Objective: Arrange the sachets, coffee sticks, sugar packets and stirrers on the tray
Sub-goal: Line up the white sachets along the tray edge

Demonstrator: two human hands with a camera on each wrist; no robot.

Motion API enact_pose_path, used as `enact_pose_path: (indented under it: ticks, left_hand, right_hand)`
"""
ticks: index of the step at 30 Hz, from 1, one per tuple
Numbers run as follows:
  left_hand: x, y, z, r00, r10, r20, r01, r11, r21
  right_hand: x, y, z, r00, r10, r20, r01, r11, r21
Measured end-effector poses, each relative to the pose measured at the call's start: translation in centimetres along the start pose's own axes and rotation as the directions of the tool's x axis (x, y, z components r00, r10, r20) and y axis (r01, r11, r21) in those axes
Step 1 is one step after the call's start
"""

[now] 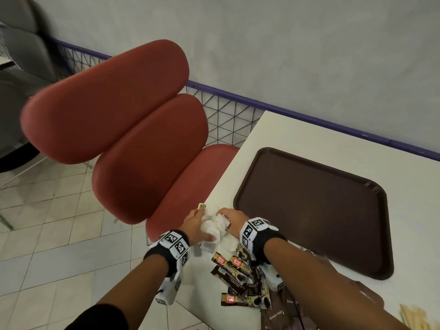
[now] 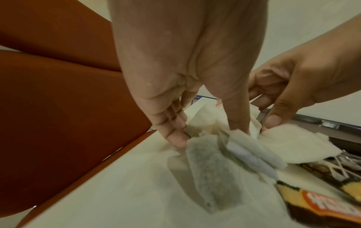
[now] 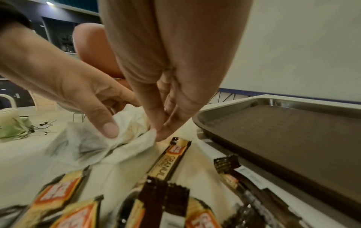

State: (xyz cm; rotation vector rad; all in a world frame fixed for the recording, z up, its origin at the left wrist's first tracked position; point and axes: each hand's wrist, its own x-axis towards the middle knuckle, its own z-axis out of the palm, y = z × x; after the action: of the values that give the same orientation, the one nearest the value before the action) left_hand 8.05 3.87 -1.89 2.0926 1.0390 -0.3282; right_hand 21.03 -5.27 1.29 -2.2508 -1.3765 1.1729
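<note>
Overhead, both hands' fingers (image 2: 175, 138) pinch white sachets (image 1: 215, 226); only wrist views reveal tea inside.

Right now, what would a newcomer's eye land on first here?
Both hands, left hand and right hand, pinch a heap of white sachets at the table's near-left edge. Coffee sticks lie scattered just nearer. The brown tray sits bare to their right.

One brown tray (image 1: 316, 210) lies on one white table (image 1: 297, 136), and one red chair (image 1: 133, 129) stands at the left. Two hands — left hand (image 1: 196, 226) and right hand (image 1: 232, 219) — are on a pile of white sachets (image 1: 215, 231); their number I cannot count. Near them lie about seven coffee sticks (image 1: 238, 273), partly hidden.
</note>
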Motion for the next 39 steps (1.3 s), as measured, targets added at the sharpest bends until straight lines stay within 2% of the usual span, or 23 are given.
enact_pose_path:
  ticks: [7,14,17,20,22,24,28,31,35,39]
  left_hand:
    - [1.1,0.8,0.2,0.998,0.029,0.05,-0.031,0.999,0.045]
    - [1.3,0.3,0.9,0.997,0.079,0.0,-0.079,0.997,0.024]
    - [1.2,-0.2,1.3,0.993,0.112,-0.046,-0.113,0.993,-0.018]
    - [1.0,-0.5,1.3,0.99,0.111,-0.085,-0.12,0.987,-0.105]
    - [1.0,-0.7,1.3,0.989,0.104,-0.105,-0.119,0.981,-0.151]
    - [0.7,-0.8,1.2,0.987,0.099,-0.125,-0.122,0.973,-0.193]
    - [0.4,-1.0,1.3,0.985,0.067,-0.156,-0.113,0.945,-0.306]
    - [0.2,-1.0,1.2,0.983,0.041,-0.181,-0.113,0.906,-0.408]
    - [-0.4,-0.7,1.2,0.981,0.033,-0.191,-0.123,0.867,-0.484]
    - [-1.1,-0.3,1.5,0.977,0.037,-0.209,-0.145,0.833,-0.533]
  right_hand:
    - [-0.2,0.6,0.6,1.0,0.005,-0.024,-0.003,0.995,0.095]
    - [-0.4,1.5,0.8,0.991,0.019,-0.136,0.004,0.987,0.163]
    - [-1.1,1.8,1.3,0.991,0.054,-0.122,-0.047,0.997,0.058]
    - [-1.6,1.5,1.7,0.997,0.08,-0.023,-0.083,0.977,-0.199]
    - [-1.9,1.2,2.1,0.998,0.059,-0.025,-0.064,0.948,-0.312]
    - [-2.0,1.1,2.3,0.997,0.054,-0.048,-0.067,0.933,-0.353]
    - [-2.1,1.3,1.8,0.992,0.083,-0.09,-0.107,0.946,-0.306]
    - [-2.0,1.6,2.1,0.996,0.08,-0.045,-0.092,0.884,-0.458]
    - [-2.2,2.0,3.3,0.997,0.008,-0.076,-0.052,0.806,-0.59]
    - [-2.4,2.1,3.5,0.985,-0.103,-0.14,-0.001,0.801,-0.598]
